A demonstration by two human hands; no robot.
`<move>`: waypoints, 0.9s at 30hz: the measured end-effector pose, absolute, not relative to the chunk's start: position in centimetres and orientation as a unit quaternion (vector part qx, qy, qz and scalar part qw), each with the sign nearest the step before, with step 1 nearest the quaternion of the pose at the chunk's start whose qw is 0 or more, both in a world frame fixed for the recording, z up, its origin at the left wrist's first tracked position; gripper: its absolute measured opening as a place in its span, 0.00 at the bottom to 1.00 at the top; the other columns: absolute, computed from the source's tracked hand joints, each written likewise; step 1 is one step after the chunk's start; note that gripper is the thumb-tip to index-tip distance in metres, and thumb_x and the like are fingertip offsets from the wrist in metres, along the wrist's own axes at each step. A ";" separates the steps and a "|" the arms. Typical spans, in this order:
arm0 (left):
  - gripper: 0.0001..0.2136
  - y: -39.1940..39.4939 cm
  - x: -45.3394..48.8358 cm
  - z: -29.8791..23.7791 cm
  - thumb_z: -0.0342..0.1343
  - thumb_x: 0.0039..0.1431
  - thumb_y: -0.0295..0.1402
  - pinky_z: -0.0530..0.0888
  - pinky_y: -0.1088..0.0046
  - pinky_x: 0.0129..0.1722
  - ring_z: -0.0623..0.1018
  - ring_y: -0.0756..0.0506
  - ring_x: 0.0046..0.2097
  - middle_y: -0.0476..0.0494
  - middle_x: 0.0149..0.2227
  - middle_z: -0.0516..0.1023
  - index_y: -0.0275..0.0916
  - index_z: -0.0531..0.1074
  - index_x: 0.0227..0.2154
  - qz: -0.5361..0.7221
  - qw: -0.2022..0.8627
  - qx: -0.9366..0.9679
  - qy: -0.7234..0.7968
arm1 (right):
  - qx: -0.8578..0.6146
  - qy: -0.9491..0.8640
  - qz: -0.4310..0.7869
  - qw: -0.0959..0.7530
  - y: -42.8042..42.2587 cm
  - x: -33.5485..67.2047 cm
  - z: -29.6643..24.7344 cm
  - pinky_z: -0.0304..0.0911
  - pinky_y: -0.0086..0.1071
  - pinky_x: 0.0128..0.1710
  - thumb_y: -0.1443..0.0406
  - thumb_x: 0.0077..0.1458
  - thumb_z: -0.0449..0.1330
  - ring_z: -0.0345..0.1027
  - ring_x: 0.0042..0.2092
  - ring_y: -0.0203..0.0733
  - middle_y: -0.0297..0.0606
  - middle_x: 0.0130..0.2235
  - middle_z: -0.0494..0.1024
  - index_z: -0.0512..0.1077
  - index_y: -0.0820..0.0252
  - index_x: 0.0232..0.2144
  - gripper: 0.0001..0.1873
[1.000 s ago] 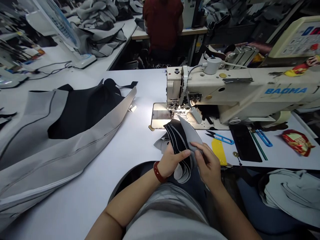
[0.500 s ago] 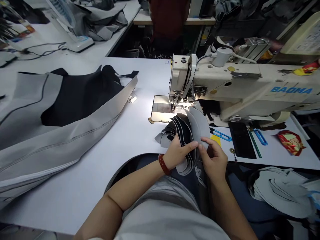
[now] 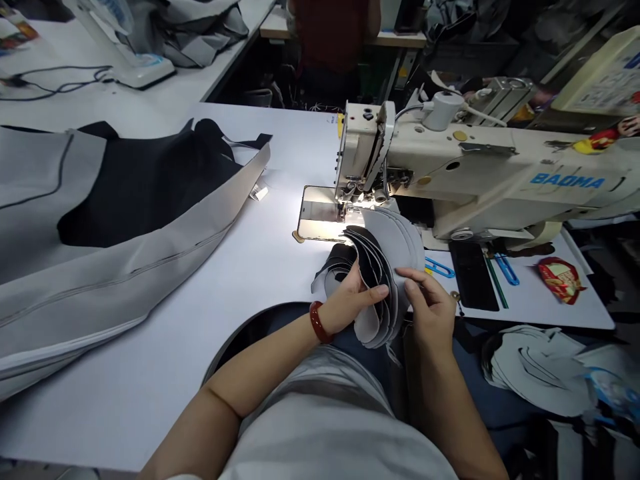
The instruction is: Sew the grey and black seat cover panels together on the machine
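Observation:
My left hand (image 3: 350, 300), with a red bangle on its wrist, pinches a fanned stack of curved grey and black fabric pieces (image 3: 383, 263) at the table's front edge. My right hand (image 3: 430, 307) is curled at the stack's right side, its fingertips on the top grey piece. The stack's far end lies just in front of the lit needle area of the cream sewing machine (image 3: 450, 167).
A large grey and black sewn panel (image 3: 125, 213) covers the table's left. Blue thread snips (image 3: 440, 268), a black strip (image 3: 473, 275), a green ruler and a red packet (image 3: 560, 280) lie right of the stack. More grey pieces (image 3: 540, 373) are piled lower right. A person in red sits beyond.
The fabric stack has risen and fanned wider towards the machine, with both hands still on it. The camera has tipped down and shifted a little.

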State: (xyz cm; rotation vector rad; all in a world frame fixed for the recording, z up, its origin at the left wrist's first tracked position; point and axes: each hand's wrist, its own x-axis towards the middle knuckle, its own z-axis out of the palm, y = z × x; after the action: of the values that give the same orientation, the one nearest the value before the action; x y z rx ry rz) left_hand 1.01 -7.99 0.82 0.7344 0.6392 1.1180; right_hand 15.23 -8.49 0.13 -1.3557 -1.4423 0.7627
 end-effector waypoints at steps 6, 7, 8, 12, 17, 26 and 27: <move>0.29 -7.7 1.0 0.3 0.65 0.42 0.46 0.67 0.63 0.53 0.69 0.40 0.54 0.45 0.48 0.72 0.46 0.65 0.48 0.515 0.730 0.337 0.297 | -0.516 -0.617 0.355 0.476 -8.9 15.2 0.4 0.59 0.40 0.50 0.58 0.49 0.62 0.65 0.50 0.46 0.41 0.46 0.73 0.70 0.57 0.45 0.20; 0.29 -7.7 1.0 0.3 0.65 0.42 0.47 0.67 0.63 0.53 0.70 0.41 0.53 0.45 0.47 0.73 0.45 0.65 0.48 0.514 0.727 0.342 0.301 | -0.519 -0.619 0.347 0.477 -8.9 15.2 0.3 0.60 0.40 0.50 0.59 0.49 0.62 0.65 0.50 0.46 0.41 0.45 0.73 0.70 0.57 0.45 0.19; 0.30 -7.7 1.0 0.3 0.65 0.41 0.47 0.67 0.63 0.53 0.70 0.41 0.52 0.44 0.47 0.73 0.44 0.64 0.48 0.514 0.721 0.349 0.305 | -0.521 -0.619 0.339 0.480 -9.0 15.1 0.3 0.60 0.40 0.49 0.60 0.50 0.61 0.66 0.49 0.45 0.40 0.45 0.74 0.70 0.57 0.44 0.18; 0.32 -7.6 1.1 0.7 0.64 0.42 0.48 0.66 0.63 0.54 0.69 0.40 0.53 0.42 0.50 0.71 0.42 0.62 0.50 0.512 0.701 0.384 0.314 | -0.537 -0.610 0.310 0.494 -9.0 15.2 -0.1 0.63 0.39 0.46 0.59 0.52 0.59 0.69 0.45 0.44 0.39 0.42 0.75 0.72 0.56 0.41 0.14; 0.37 -7.3 1.1 1.1 0.64 0.43 0.47 0.63 0.63 0.58 0.65 0.39 0.57 0.40 0.55 0.67 0.41 0.58 0.55 0.538 0.674 0.403 0.305 | -0.550 -0.608 0.316 0.476 -9.1 15.3 -0.5 0.62 0.41 0.46 0.58 0.47 0.63 0.68 0.45 0.45 0.40 0.42 0.75 0.72 0.56 0.41 0.18; 0.42 -8.4 1.9 0.1 0.65 0.43 0.42 0.56 0.60 0.62 0.58 0.37 0.62 0.37 0.61 0.57 0.38 0.52 0.60 0.539 0.585 0.463 0.392 | -0.618 -0.493 0.319 0.523 -8.6 15.1 -1.2 0.54 0.28 0.24 0.56 0.40 0.64 0.58 0.23 0.32 0.28 0.22 0.67 0.69 0.60 0.27 0.15; 0.41 -8.7 2.1 0.1 0.65 0.43 0.43 0.57 0.60 0.61 0.60 0.37 0.61 0.37 0.61 0.58 0.38 0.53 0.60 0.543 0.584 0.463 0.387 | -0.619 -0.470 0.316 0.544 -8.6 15.1 -1.3 0.53 0.27 0.23 0.57 0.39 0.64 0.58 0.22 0.31 0.28 0.23 0.67 0.67 0.60 0.29 0.17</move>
State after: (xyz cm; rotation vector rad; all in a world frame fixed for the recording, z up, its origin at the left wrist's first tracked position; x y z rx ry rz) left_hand 2.12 -8.67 0.08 1.0808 0.9036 1.2665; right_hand 15.07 -8.57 -1.29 -1.4691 -1.1142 0.7505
